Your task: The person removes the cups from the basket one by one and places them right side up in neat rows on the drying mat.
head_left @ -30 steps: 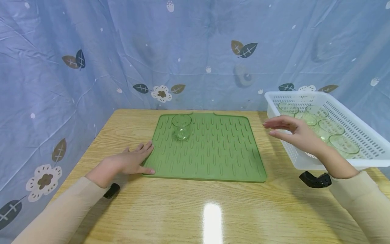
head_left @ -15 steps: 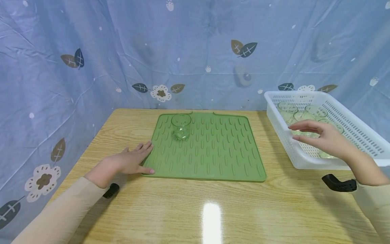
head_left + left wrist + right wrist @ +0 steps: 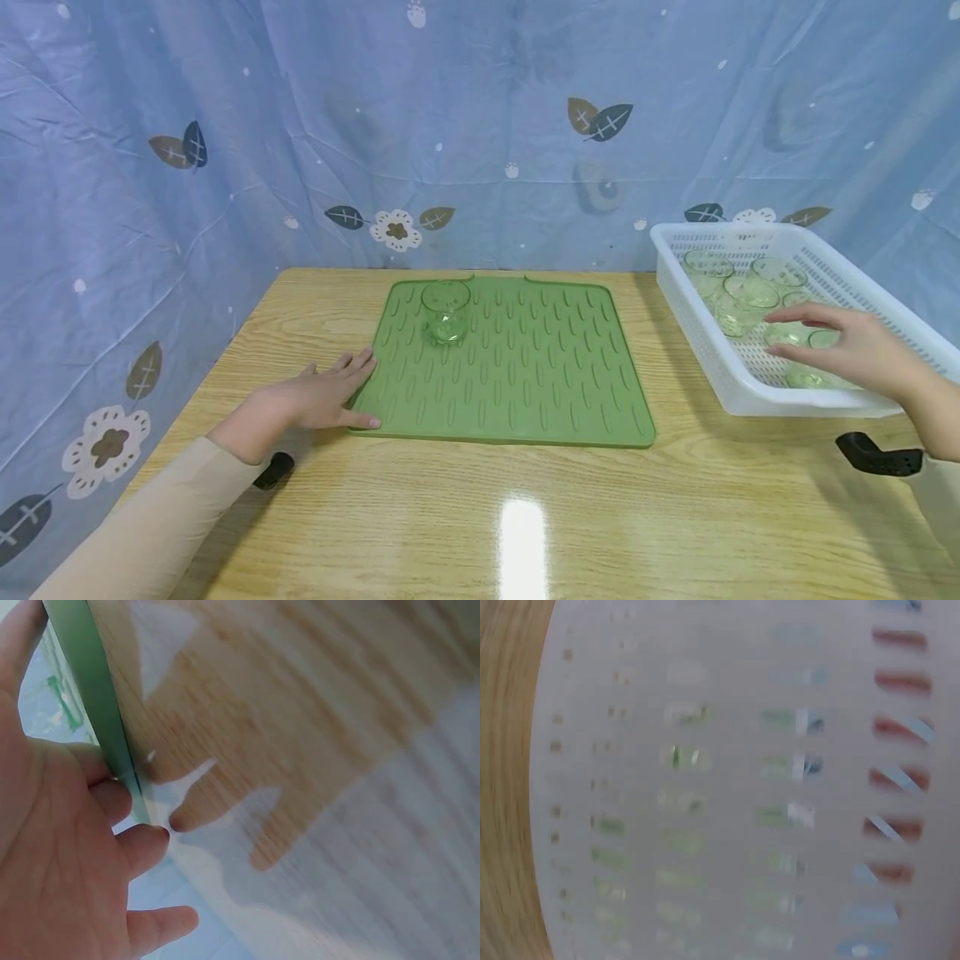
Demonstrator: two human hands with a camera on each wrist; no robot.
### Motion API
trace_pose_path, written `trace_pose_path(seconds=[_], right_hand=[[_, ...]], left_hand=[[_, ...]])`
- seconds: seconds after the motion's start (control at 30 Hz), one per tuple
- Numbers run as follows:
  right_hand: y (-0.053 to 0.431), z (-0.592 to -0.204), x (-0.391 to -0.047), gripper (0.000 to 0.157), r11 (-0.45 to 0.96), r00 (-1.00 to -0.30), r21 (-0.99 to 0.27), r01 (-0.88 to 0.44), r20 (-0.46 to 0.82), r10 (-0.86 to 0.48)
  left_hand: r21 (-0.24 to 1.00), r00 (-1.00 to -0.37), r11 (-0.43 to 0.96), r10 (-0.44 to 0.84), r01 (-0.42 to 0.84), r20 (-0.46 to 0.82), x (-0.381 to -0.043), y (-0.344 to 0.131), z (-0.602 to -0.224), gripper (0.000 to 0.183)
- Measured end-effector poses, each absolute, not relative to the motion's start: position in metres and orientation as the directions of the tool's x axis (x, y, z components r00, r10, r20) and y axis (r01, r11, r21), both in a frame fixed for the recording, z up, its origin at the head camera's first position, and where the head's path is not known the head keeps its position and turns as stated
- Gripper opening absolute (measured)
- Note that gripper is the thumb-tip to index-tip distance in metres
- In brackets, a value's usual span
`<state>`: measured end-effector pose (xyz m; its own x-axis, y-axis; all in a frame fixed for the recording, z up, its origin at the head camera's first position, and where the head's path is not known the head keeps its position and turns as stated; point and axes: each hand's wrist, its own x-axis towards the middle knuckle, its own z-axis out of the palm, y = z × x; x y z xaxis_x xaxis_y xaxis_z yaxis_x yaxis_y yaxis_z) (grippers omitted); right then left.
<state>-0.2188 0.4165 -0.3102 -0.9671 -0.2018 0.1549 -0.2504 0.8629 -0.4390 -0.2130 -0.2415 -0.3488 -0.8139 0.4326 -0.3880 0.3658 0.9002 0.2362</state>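
A green ridged drying mat (image 3: 525,375) lies on the wooden table. My left hand (image 3: 322,396) rests at the mat's left edge, fingers spread; in the left wrist view the green mat edge (image 3: 90,682) runs beside those fingers. One clear glass (image 3: 446,312) stands on the mat's back left part. My right hand (image 3: 862,346) is over the white plastic basket (image 3: 731,387), thumb and fingers apart and bent above the greenish glasses (image 3: 742,304) inside. The right wrist view shows only the slotted basket wall (image 3: 727,750), blurred; the right hand is hidden there.
Several glasses stand in the basket, mostly toward its left side and front. Behind the table hangs a blue patterned curtain (image 3: 480,133), which also runs down the left side. Each wrist carries a black device (image 3: 877,457).
My right hand has moved right, from beside the basket's left wall to over the glasses at its front. The left hand and the glass on the mat have stayed put.
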Motion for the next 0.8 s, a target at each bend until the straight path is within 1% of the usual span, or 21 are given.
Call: trace_pose_path(seconds=[0.2,0.27,0.43,0.6,0.73,0.8], right_hand=[[0.436,-0.314,-0.220,0.054,0.886,-0.970,-0.400,-0.236,0.157,-0.187],[0.443,-0.315,-0.220,0.060,0.898,-0.975,-0.385,-0.210,0.147,-0.165],[0.458,-0.319,-0.221,0.078,0.909,-0.989,-0.395,-0.136,0.106,-0.102],[0.468,-0.322,-0.220,0.093,0.905,-0.995,-0.414,-0.100,0.064,-0.081],[0.470,-0.321,-0.221,0.100,0.904,-0.998,-0.421,-0.070,0.036,-0.060],[0.471,-0.322,-0.222,0.101,0.903,-0.998,-0.423,-0.068,0.039,-0.057]], left_hand=[[0.240,-0.812,0.899,0.436,0.367,-0.388,-0.213,-0.242,-0.349,0.108],[0.241,-0.812,0.900,0.434,0.364,-0.391,-0.213,-0.242,-0.349,0.108],[0.244,-0.814,0.900,0.432,0.361,-0.389,-0.213,-0.242,-0.350,0.108],[0.240,-0.813,0.898,0.437,0.369,-0.384,-0.214,-0.243,-0.353,0.108],[0.239,-0.816,0.898,0.436,0.368,-0.380,-0.214,-0.243,-0.353,0.108],[0.239,-0.817,0.899,0.433,0.366,-0.380,-0.215,-0.243,-0.353,0.108]])
